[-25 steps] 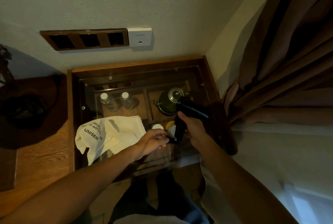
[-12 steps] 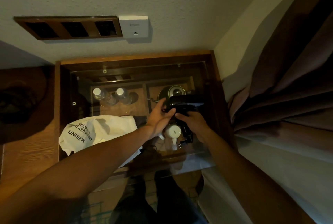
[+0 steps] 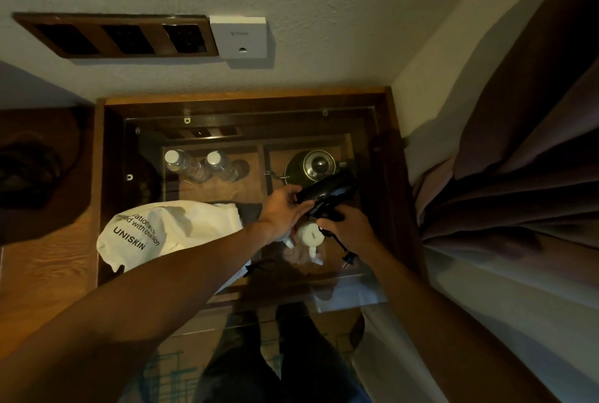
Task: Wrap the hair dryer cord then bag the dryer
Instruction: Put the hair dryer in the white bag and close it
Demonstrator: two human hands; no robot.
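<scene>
Both hands met above the glass-topped table, at about four o'clock from its centre. The left hand was curled around the barrel of the black hair dryer; the right hand was closed on its handle. The cord hung below that fist, apparently partly wound, plug dangling. The white bag lay at nine o'clock.

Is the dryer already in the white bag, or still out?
Out. Both hands hold the dryer above the glass top; the bag lies apart, to their left.
</scene>
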